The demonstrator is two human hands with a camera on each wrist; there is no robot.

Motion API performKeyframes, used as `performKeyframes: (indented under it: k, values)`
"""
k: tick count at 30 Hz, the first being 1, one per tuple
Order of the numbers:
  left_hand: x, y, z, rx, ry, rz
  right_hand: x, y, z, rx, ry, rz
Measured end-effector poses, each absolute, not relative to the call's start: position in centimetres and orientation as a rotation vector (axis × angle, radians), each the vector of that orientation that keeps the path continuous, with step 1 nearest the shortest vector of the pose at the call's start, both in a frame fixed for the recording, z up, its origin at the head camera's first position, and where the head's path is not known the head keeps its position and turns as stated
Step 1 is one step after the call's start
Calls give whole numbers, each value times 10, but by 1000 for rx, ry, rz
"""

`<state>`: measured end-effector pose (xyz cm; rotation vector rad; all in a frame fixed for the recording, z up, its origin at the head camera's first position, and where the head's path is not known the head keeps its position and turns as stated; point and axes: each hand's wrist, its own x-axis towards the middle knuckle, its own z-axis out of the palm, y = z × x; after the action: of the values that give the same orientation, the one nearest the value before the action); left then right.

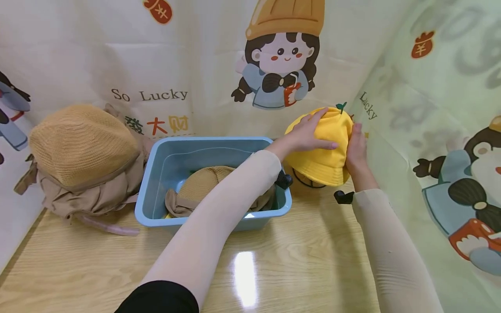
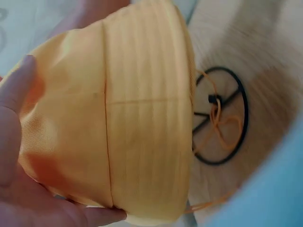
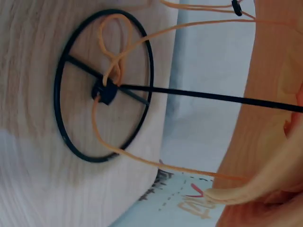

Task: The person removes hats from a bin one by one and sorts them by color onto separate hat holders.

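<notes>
A yellow bucket hat (image 1: 318, 161) with a small green leaf on its crown sits over a black wire stand (image 3: 105, 92). My left hand (image 1: 304, 134) spans the crown from the left, thumb and fingers spread round it. On the opposite side, my right hand (image 1: 357, 150) holds the hat; in the right wrist view a finger lies along the hat's edge. The stand's rod runs up under the hat, and its round base rests on the table. An orange cord (image 3: 173, 167) hangs from the brim and loops over the base.
Left of the hat stands a blue plastic bin (image 1: 142, 191) with a tan hat (image 1: 207, 184) inside, partly behind my left forearm. Farther left is a large tan hat (image 1: 84, 143) with a brown fabric brim. Printed cloth (image 1: 211, 56) walls the back and right side.
</notes>
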<state>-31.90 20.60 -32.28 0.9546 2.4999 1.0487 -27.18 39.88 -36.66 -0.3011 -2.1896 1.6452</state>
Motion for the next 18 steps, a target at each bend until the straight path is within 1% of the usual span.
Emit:
performKeyframes:
  k: [5,8,11,18]
  values:
    - [-323,205,-328,934,2456,1069,-269,391,-368,-301,-2113,1711]
    - [-322,203,-328,924,2449,1078,-275,395,-377,-368,-2143,1662]
    - [-320,203,-327,914,2464,1086,-275,395,-382,-378,-2133,1669]
    - [-311,208,-328,851,2495,1097,-261,388,-380,-320,-2041,1796]
